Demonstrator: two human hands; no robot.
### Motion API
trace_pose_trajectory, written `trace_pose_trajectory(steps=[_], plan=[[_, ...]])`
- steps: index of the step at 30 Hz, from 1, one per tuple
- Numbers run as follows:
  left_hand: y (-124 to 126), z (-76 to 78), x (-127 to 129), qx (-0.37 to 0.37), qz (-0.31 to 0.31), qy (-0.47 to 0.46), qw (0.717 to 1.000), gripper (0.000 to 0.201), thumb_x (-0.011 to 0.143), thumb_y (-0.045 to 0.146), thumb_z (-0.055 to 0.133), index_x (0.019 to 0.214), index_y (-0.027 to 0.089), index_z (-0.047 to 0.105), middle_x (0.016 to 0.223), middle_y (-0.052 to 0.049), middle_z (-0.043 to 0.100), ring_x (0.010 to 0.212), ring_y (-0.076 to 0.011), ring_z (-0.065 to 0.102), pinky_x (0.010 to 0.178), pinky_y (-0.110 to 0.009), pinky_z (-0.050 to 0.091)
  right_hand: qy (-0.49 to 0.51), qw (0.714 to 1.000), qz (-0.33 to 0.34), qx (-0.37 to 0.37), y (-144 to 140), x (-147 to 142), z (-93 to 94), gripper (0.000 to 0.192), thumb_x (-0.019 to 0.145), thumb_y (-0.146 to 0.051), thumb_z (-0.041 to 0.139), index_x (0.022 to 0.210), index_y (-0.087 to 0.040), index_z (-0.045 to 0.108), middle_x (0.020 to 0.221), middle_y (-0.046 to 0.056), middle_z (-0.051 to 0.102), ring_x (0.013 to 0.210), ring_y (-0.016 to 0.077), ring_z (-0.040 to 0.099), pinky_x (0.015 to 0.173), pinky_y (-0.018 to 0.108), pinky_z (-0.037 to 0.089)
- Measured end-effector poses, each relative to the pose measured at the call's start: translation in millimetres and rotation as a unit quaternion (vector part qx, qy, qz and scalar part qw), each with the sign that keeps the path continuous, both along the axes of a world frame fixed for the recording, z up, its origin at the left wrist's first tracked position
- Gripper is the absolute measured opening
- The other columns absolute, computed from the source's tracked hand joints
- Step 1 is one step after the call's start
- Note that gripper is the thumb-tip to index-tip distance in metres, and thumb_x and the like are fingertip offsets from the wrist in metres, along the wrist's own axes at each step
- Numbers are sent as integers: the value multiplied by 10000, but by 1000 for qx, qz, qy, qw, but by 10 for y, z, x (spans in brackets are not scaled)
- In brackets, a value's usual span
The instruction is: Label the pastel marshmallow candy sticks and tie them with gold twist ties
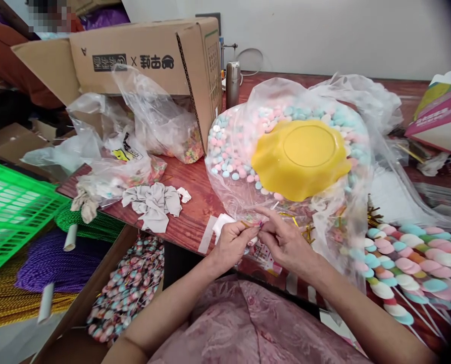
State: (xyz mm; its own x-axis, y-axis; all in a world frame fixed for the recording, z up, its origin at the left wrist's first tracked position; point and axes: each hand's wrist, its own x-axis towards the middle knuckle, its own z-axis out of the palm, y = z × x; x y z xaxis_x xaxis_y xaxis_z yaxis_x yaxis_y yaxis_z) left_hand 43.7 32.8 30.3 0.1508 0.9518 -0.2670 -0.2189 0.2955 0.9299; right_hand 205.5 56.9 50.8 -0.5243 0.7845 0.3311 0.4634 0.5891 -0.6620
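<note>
My left hand (233, 243) and my right hand (286, 241) meet at the front edge of the red-brown table (189, 202), fingertips pinched together on a small wrapped candy piece (256, 225) with a gold twist tie (291, 218) beside it. Just behind them lies a big clear plastic bag of pink, blue and white candies (233, 146) with an upturned yellow bowl (300, 156) on top. To my right lie rows of finished candy skewers (407, 258) on white sticks.
A cardboard box (149, 55) stands at the back left, with clear bags of coloured candy (180, 141) and a grey cloth (153, 202) before it. Below left are a green crate (9, 207), cord spools (54, 263) and a box of wrapped candies (130, 288). A person sits far left.
</note>
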Motion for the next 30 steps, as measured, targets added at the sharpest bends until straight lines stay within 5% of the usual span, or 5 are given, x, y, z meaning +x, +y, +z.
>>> trace_pose_trajectory(steps=[4,10,19,24,30], plan=[[8,56,23,22,19,-1,1000,431,750,554,709,721,127,662,561,35,503,502,-70,419,505,-210,336,70,992,-91,48,-169,-49,-57,113,892,-164,548,984,-197,604,790,23,681,700,151,617,661,277,453],[-21,40,62,177,5,75,981,334,888,424,613,758,131,707,679,-9,601,645,-106,510,640,-238,429,264,918,-181,-233,-326,-22,-208,147,836,-352,670,831,-205,670,690,-6,613,593,124,519,555,250,420],[14,223,-22,281,-141,143,938,350,907,389,584,694,125,669,648,-30,612,618,-101,542,611,-223,453,229,885,-3,-406,-182,221,-75,368,772,-523,672,655,-191,567,534,-34,471,471,113,425,461,262,390],[28,317,-170,-104,-401,-14,910,374,705,487,768,692,131,653,506,27,562,339,-74,443,296,-171,297,15,986,167,-15,-275,361,283,185,907,-138,463,874,-174,642,799,70,637,766,177,571,694,320,491],[60,334,-190,-201,-557,-50,804,322,615,388,860,597,125,675,529,-45,653,368,-127,541,271,-179,356,-30,917,315,243,-397,320,374,298,961,-73,340,1118,-69,594,808,105,635,814,207,577,730,370,514]])
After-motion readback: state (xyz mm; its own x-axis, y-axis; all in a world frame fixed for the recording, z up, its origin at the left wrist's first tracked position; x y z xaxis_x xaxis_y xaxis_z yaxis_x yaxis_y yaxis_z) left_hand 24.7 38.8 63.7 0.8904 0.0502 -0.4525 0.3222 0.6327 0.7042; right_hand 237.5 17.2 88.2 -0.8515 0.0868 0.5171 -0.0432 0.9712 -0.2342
